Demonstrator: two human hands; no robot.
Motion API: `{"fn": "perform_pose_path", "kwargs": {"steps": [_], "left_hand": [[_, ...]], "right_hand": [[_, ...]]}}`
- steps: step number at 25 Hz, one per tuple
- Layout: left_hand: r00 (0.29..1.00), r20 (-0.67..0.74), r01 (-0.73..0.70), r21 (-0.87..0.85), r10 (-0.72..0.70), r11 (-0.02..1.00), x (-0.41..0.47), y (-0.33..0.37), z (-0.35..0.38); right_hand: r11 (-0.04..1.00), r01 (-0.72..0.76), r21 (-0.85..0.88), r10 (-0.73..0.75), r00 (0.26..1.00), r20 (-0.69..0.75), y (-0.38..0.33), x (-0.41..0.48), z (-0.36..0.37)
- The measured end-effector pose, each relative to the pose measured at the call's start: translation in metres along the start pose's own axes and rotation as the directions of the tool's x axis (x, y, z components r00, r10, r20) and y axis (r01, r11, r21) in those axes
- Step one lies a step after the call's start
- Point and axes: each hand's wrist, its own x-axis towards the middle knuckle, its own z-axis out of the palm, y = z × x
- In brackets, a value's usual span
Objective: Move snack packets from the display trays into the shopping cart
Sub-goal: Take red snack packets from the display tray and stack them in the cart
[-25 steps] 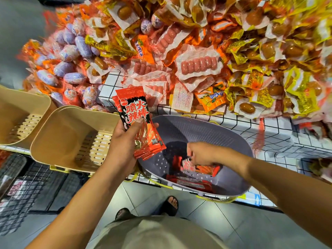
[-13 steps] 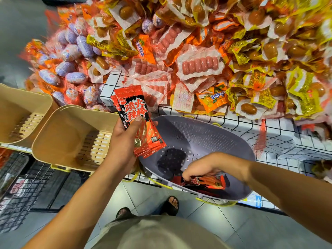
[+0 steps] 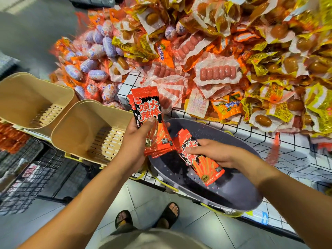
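Red-black snack packets point(image 3: 149, 121) fanned above grey tray point(image 3: 233, 191).

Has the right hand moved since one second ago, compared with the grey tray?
Yes. The right hand has risen from the bottom of the grey tray to above it, now gripping red packets, toward the left hand.

White wire-grid display shelf point(image 3: 269, 139) heaped with snack packets: purple-wrapped ovals point(image 3: 95, 51) at left, clear packs of pink sausages point(image 3: 217, 73) in the middle, yellow and orange packs point(image 3: 280, 97) at right. Grey perforated tray point(image 3: 230, 191) at the shelf's front edge. Two beige slotted baskets point(image 3: 86, 130) side by side further left. Grey tiled floor point(image 3: 149, 196) below.
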Motion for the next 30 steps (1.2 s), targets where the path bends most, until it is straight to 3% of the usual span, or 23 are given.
{"fn": "perform_pose_path", "kwargs": {"steps": [3, 6, 9, 12, 18, 22, 30], "left_hand": [[0.999, 0.011, 0.045, 0.002, -0.045, 0.999, -0.008, 0.010, -0.013], [1.000, -0.003, 0.031, -0.023, -0.031, 0.999, -0.023, 0.022, -0.039], [1.000, -0.021, -0.024, -0.093, 0.022, 0.995, -0.049, 0.030, -0.077], [0.996, -0.075, -0.048, -0.115, 0.039, 0.992, -0.087, 0.036, -0.124], [0.919, -0.375, -0.164, -0.091, 0.118, 0.982, -0.191, 0.023, -0.248], [0.804, -0.585, -0.210, -0.112, 0.106, 0.971, -0.277, -0.006, -0.338], [0.564, -0.824, -0.289, -0.142, 0.049, 0.947, -0.397, -0.067, -0.458]], "right_hand": [[0.968, 0.251, -0.011, -0.250, 0.958, -0.142, -0.016, -0.011, 0.012], [0.879, 0.450, -0.162, -0.478, 0.834, -0.275, -0.045, -0.023, 0.030], [0.782, 0.584, -0.219, -0.623, 0.718, -0.310, -0.081, -0.033, 0.062], [0.732, 0.652, -0.198, -0.681, 0.686, -0.258, -0.105, -0.031, 0.120], [0.784, 0.604, -0.144, -0.616, 0.785, -0.059, -0.089, -0.006, 0.292], [0.828, 0.529, -0.184, -0.521, 0.848, 0.097, -0.036, 0.006, 0.408], [0.827, 0.440, -0.349, -0.330, 0.884, 0.331, 0.036, 0.030, 0.563]]}}
